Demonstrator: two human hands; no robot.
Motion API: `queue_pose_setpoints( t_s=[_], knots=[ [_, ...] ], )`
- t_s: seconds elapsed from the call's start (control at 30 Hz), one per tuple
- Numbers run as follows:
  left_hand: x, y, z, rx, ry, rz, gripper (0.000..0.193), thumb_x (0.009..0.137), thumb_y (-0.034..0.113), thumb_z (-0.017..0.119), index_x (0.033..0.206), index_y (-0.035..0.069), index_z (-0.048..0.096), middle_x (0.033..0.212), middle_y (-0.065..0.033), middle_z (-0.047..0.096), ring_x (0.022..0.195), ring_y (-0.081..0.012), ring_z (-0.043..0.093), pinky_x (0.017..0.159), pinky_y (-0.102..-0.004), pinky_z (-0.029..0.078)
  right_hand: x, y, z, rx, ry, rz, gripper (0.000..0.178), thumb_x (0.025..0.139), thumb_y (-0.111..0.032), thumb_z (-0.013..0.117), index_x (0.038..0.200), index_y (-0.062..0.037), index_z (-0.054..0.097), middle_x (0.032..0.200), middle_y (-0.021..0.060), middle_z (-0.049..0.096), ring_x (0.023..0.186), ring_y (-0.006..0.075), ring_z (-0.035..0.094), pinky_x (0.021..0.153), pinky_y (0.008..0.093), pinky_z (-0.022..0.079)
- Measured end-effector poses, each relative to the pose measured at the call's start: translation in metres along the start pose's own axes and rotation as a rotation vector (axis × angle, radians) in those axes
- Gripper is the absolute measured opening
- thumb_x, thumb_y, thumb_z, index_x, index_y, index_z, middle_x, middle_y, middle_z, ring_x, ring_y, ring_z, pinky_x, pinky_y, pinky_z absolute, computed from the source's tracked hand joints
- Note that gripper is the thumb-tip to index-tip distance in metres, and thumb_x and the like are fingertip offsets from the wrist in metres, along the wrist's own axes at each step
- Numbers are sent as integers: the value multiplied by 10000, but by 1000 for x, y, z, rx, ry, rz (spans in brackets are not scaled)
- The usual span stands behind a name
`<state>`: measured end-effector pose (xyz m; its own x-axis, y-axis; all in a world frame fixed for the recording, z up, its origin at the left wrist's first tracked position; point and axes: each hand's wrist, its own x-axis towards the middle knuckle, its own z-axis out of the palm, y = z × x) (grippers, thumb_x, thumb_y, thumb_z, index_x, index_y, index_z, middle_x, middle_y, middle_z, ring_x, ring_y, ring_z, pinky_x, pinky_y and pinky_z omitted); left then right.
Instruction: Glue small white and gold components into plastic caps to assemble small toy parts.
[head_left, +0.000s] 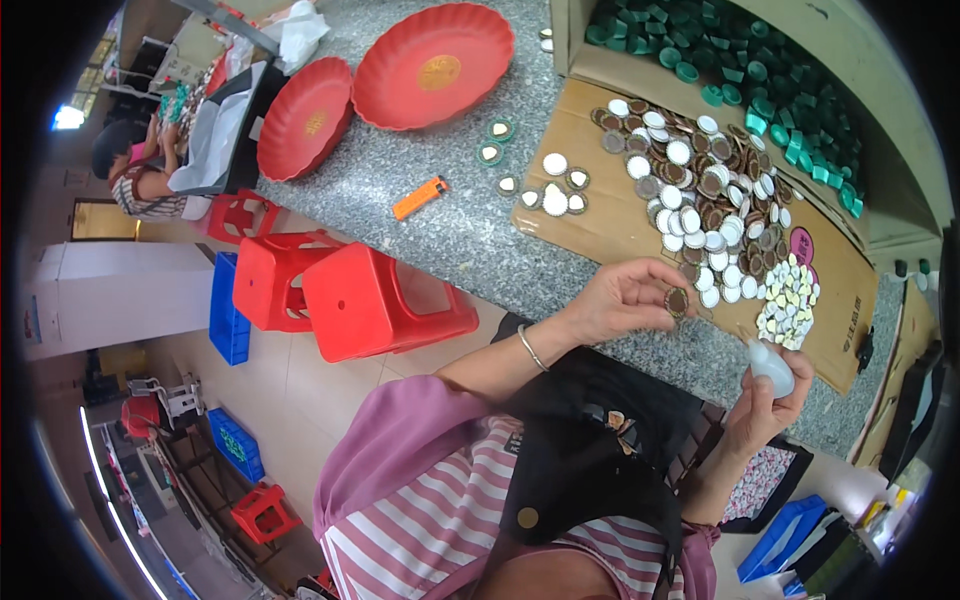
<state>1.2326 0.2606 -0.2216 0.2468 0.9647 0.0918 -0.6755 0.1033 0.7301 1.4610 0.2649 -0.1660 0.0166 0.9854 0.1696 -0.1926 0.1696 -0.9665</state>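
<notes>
My left hand (622,300) pinches a small brown disc (677,301) with a scalloped rim between thumb and fingertips, over the table's near edge. In my right hand (757,415) is a pale translucent squeeze bottle (771,369), its narrow tip tilted up toward the upper left. Beyond both hands, a heap of brown and white scalloped discs (690,222) lies on a cardboard sheet (572,118). Small whitish-yellow pieces (787,305) are piled at its right side, close to the bottle. A few discs (555,199) sit apart at the cardboard's left end.
A cardboard box of green caps (757,70) stands at the far right. Two red fluted trays (432,65) and an orange tool (419,198) lie on the grey speckled table (400,160). Red stools (375,300) stand at left. Another person (145,180) sits at far left.
</notes>
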Motion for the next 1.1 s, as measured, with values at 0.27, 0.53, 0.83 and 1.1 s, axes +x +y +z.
queue_pose_setpoints(
  t_s=[0.27, 0.53, 0.83, 1.1],
  knots=[
    [0, 2, 1, -66, 76, -30, 453, 795, -83, 574, 1229, -18, 459, 1167, -157, 555, 1101, -289, 551, 933, -364, 466, -2, -12, 18, -233, -68, -268, 328, 747, -124, 687, 997, 14, 525, 1006, 186, 568, 913, 233, 566, 826, 336, 453],
    [4, -2, 3, -40, 16, 37, 426, 808, -53, 588, 1218, -7, 479, 1158, -151, 563, 1089, -241, 556, 940, -332, 453, 3, -18, 30, -505, -209, -483, 344, 733, -164, 729, 976, 21, 571, 896, 193, 638, 795, 278, 626, 696, 340, 495],
    [2, -1, 7, -11, 20, 28, 419, 793, -63, 593, 1199, -5, 505, 1150, -173, 566, 1065, -273, 570, 919, -369, 465, 4, -17, 31, -554, -274, -512, 335, 727, -134, 731, 991, 3, 575, 918, 182, 641, 790, 274, 627, 679, 335, 501],
    [2, -1, 9, 2, 10, 34, 414, 792, -61, 593, 1194, -1, 516, 1141, -173, 570, 1049, -263, 574, 931, -373, 451, 5, -19, 32, -577, -277, -512, 331, 727, -132, 730, 991, -8, 575, 918, 169, 643, 789, 272, 628, 679, 333, 500]
  ],
)
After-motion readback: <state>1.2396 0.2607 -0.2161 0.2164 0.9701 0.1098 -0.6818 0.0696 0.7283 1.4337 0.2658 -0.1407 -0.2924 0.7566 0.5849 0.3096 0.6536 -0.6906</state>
